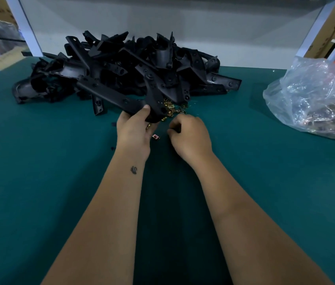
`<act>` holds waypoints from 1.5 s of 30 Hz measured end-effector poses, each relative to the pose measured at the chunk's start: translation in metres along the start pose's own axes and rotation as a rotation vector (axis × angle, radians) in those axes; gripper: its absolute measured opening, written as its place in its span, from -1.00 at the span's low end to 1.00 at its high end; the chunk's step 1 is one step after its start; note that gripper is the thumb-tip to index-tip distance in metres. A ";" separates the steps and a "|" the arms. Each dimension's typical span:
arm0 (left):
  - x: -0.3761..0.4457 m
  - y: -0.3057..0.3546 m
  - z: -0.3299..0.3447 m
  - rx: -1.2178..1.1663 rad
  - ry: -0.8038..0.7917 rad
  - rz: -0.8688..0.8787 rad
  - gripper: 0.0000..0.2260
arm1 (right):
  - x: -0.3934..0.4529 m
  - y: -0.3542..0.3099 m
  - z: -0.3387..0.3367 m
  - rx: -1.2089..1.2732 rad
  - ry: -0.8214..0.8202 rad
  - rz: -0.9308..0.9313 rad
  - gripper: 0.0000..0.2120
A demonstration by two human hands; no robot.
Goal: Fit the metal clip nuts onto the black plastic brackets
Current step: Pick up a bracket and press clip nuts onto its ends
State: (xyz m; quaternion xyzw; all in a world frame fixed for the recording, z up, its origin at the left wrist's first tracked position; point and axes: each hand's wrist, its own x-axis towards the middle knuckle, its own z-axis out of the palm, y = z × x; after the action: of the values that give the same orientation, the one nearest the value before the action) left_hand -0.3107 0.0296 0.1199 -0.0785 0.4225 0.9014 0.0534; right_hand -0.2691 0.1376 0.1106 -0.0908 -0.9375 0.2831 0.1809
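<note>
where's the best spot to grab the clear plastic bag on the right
Probably the bunched, crumpled top of the plastic bag, coming from above: the loose film gathers there, while the metal contents sit heavy near the bottom on the green table.

Left hand (pixel 133 130): bare, no glove, no ring to be seen.
Right hand (pixel 191 136): bare, no glove, no ring or watch to be seen.
Left forearm (pixel 109 202): bare all the way to the lower edge of the view, no sleeve or cuff on it.
Right forearm (pixel 242 219): bare to the lower edge as well, no sleeve, no band.
Marking (pixel 134 169): a small dark tattoo on the left forearm just below the wrist, a curled shape much like a swan or a letter S; its finer lines are too small to make out.
</note>
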 end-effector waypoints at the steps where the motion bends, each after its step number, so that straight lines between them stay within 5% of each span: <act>1: -0.001 -0.001 0.001 0.010 -0.009 -0.006 -0.90 | 0.000 0.000 -0.001 0.095 0.051 0.023 -0.97; 5: -0.003 -0.002 0.003 0.027 -0.044 -0.001 -0.91 | 0.001 0.001 -0.009 0.675 0.226 0.182 -0.85; 12: -0.002 -0.005 0.003 0.063 -0.086 -0.009 -0.90 | 0.006 0.004 -0.010 1.189 0.124 0.264 -0.77; 45: 0.001 -0.005 0.003 0.126 -0.163 -0.048 -0.79 | 0.007 0.001 -0.016 1.406 0.030 0.302 -0.88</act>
State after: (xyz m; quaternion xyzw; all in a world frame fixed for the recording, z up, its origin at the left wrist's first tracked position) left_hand -0.3107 0.0348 0.1181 -0.0116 0.4707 0.8748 0.1138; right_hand -0.2690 0.1479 0.1242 -0.0853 -0.5081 0.8404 0.1682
